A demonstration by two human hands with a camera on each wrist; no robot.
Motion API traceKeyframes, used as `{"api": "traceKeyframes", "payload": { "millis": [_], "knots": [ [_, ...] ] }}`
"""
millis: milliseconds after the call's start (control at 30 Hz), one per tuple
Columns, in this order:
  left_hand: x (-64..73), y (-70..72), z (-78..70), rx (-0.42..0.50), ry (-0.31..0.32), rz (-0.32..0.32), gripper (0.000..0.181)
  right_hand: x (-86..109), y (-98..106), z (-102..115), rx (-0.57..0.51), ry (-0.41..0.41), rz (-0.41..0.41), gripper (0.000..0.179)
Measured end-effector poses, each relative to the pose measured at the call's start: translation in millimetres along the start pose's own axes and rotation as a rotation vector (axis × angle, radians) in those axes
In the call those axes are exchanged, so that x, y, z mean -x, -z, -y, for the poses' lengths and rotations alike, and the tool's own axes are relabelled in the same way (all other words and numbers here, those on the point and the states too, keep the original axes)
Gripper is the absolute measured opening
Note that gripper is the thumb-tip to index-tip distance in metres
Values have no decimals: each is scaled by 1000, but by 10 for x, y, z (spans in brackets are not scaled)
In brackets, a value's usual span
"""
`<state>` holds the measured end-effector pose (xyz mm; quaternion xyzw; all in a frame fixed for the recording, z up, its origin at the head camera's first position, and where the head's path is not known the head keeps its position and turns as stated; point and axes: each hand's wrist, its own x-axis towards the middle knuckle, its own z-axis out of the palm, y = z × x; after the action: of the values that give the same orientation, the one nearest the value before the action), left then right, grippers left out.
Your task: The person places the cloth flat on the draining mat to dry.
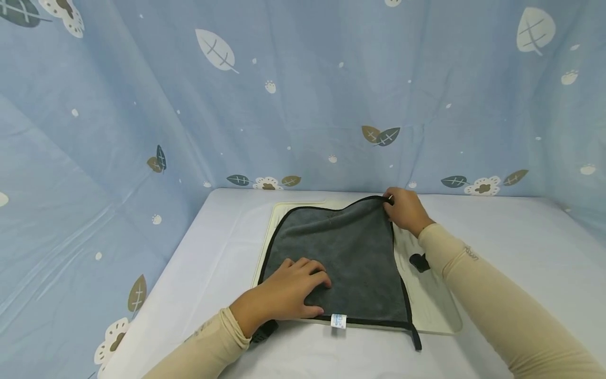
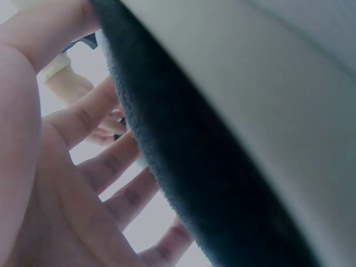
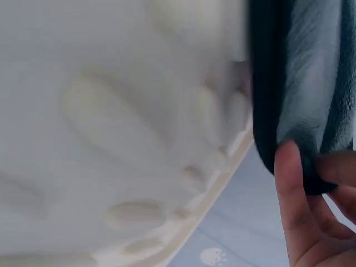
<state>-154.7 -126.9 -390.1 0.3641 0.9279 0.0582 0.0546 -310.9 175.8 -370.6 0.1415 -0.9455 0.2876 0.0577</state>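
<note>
A dark grey towel point(image 1: 350, 263) with black edging lies spread over a cream mat point(image 1: 426, 305). My right hand point(image 1: 406, 209) pinches the towel's far right corner, lifted a little, between thumb and fingers; the right wrist view shows this grip on the towel point(image 3: 311, 94) beside the mat's raised pattern point(image 3: 111, 117). With fingers spread and slightly bent, my left hand point(image 1: 289, 289) rests on the towel's near left part. In the left wrist view its fingertips touch the towel point(image 2: 183, 144). A white tag point(image 1: 338, 321) and a black loop point(image 1: 416, 338) hang at the near edge.
The mat lies on a white-covered table point(image 1: 222, 237). Behind and at the left hangs a blue curtain point(image 1: 303, 95) printed with leaves and flowers. A black wrist device point(image 1: 419, 262) sits beneath the right forearm, and another point(image 1: 265, 331) is under the left wrist.
</note>
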Motion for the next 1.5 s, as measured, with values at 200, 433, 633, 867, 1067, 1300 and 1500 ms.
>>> {"api": "traceKeyframes", "payload": {
  "millis": [200, 433, 633, 867, 1067, 1300, 1500],
  "knots": [
    [2, -11, 14, -2, 3, -3, 41, -25, -15, 46, 23, 17, -68, 21],
    [7, -10, 13, -2, -3, 1, 41, -7, -58, -18, 42, 14, 145, 36],
    [-12, 28, 28, 30, -8, 40, 42, 48, -7, -49, 60, 41, 238, 50],
    [-62, 310, 149, 163, 71, 102, 38, 81, 34, -60, 76, 61, 318, 55],
    [-402, 549, 577, 81, 259, -55, 33, 72, 12, -109, 85, 72, 307, 53],
    [-745, 557, 943, 29, 471, 16, 39, 75, 25, -88, 102, 132, 258, 42],
    [-877, 493, 1053, 5, 522, 64, 46, 84, 53, -48, 136, 160, 162, 25]
  ]
}}
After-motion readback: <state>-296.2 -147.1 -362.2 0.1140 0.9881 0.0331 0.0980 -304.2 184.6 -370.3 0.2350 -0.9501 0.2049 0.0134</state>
